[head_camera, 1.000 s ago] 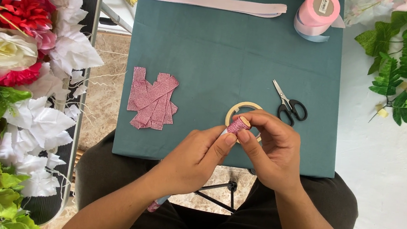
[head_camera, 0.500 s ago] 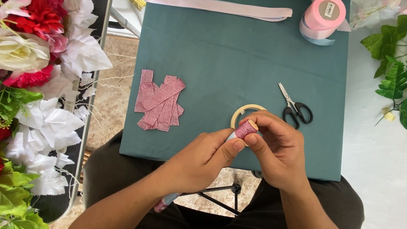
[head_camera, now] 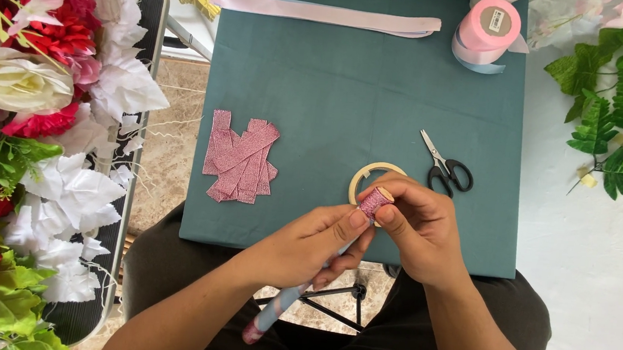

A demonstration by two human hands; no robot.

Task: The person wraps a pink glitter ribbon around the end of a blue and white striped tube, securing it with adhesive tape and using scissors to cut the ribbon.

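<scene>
- Head view, edges: the flat teal rectangular work board [head_camera: 363, 97] lies across the person's lap, its near edge just beyond both hands and its far edge running out of the top of the picture.
- Left of the board, a bank of red, white and cream fabric flowers [head_camera: 25, 97] crowds a dark chair frame, close to the board's left edge.
- Right of the board, green fern-like artificial leaves [head_camera: 617, 112] reach in over a white floor, well apart from the hands.
- Open room: the middle of the board is bare cloth between a fanned stack of glittery pink ribbon strips [head_camera: 241, 160] on the left and small black-handled scissors [head_camera: 444, 165] on the right.
- Along the far edge lie a long pale pink satin ribbon strip [head_camera: 325, 15] and a pink ribbon spool [head_camera: 489, 29].
- A pale wooden ring [head_camera: 365, 178] lies flat on the board just beyond the fingertips, partly hidden by the right hand.
- The left hand [head_camera: 305, 246] grips a stick wrapped in pale blue and pink ribbon [head_camera: 273, 310], which slants down toward the lap; its thumb presses the stick's tip.
- The right hand [head_camera: 419, 233] pinches a small glittery pink ribbon roll [head_camera: 377, 201] on that tip, fingers narrow and curled about it.
- The roll is tight, cylindrical, sparkly, held above the board's near edge.
</scene>
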